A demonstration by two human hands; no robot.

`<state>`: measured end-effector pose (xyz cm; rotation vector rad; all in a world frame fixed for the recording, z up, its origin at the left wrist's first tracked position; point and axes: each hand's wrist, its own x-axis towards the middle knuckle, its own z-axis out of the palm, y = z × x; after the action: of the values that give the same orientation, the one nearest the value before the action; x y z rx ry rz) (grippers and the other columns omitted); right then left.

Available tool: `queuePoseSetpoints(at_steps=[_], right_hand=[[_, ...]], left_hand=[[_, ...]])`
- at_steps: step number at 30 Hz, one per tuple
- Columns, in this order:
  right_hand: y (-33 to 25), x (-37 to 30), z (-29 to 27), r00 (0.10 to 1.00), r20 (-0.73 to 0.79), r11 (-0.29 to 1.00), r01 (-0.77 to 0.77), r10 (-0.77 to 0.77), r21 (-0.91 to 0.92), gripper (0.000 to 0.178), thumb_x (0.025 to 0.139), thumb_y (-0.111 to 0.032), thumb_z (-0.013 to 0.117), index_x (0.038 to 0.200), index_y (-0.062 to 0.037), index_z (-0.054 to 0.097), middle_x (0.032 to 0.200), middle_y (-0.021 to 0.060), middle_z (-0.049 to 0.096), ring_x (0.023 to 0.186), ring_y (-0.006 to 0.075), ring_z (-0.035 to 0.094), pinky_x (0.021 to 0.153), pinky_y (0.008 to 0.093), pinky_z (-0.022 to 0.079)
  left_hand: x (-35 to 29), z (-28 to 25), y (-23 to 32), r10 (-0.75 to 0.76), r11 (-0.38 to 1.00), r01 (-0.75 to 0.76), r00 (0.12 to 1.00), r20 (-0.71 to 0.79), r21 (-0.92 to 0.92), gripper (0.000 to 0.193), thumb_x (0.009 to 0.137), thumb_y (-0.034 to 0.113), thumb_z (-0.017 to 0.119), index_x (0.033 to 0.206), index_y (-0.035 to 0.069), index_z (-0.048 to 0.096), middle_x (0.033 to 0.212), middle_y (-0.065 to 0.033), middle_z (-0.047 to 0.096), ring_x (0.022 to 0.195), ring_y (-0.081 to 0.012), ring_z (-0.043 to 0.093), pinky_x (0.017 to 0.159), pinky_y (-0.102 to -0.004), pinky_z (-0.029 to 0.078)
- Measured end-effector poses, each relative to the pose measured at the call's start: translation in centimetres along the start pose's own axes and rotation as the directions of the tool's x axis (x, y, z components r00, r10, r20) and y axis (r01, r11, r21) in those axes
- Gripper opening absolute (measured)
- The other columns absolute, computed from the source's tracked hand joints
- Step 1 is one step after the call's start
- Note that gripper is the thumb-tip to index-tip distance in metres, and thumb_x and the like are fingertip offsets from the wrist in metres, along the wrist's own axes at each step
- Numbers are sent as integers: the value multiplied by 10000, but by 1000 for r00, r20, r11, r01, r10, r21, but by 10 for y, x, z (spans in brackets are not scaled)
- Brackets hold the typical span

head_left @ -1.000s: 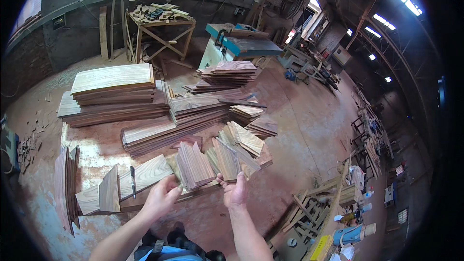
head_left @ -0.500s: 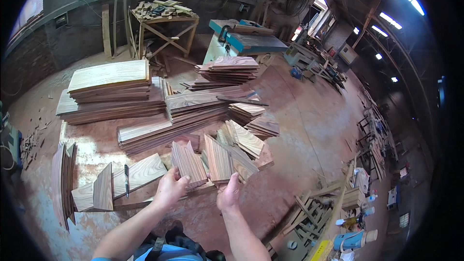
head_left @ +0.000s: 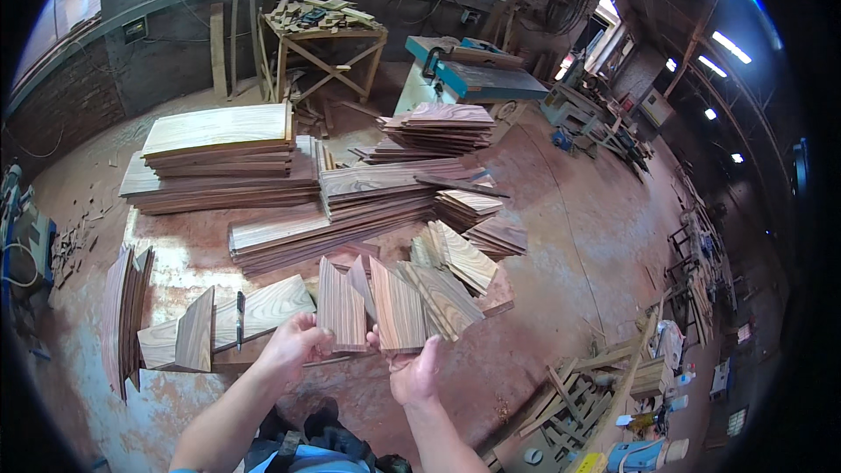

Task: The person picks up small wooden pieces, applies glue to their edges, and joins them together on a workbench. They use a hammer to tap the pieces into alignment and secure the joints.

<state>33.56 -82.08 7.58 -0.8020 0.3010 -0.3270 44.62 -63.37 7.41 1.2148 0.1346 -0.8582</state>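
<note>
My left hand (head_left: 296, 349) is closed at the lower left edge of a small striped wooden board (head_left: 341, 308) with a slanted top. A second striped board (head_left: 397, 308), also cut at an angle, is held in my right hand (head_left: 414, 371), its thumb raised at the lower right corner and fingertips at the lower left. The two boards stand nearly side by side, a narrow gap between them. Behind and right of them lean more angled boards (head_left: 442, 298). To the left, a pen (head_left: 240, 320) lies on a pale board (head_left: 273, 307) beside a dark angled piece (head_left: 194, 330).
Tall stacks of planks (head_left: 219, 142) and longer boards (head_left: 289, 235) cover the low table's far side. Upright boards (head_left: 123, 324) stand at its left end. Beyond are a saw table (head_left: 477, 79) and a scrap-covered wooden stand (head_left: 326, 33). Offcuts (head_left: 561, 407) lie at lower right.
Both held boards have turned more upright, and the gap between their lower ends has narrowed. The whole view has shifted slightly, with the surroundings appearing further right.
</note>
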Motion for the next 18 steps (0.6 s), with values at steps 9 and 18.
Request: queuePoseSetpoints(at_steps=[9,18], right_hand=[[44,-36,23,929,224,956,-284,295,-80,967,911,-784,249,1444,10,397,1322,186,578,1161,338,608,966,461,492],[121,-81,76,773,406,859,-507,487,-66,822,974,-616,405,1452,49,342,1351,242,545,1201,388,583,1016,511,473]], left_hand=[[-95,-79,-32,95,933,-128,989,-112,-337,348,860,61,700,1160,58,523,864,-23,640,758,-130,639,625,-277,522],[-178,-150,-73,215,796,-261,965,-148,-546,496,896,100,689,1342,29,484,1056,-123,682,767,-208,688,713,-349,578]])
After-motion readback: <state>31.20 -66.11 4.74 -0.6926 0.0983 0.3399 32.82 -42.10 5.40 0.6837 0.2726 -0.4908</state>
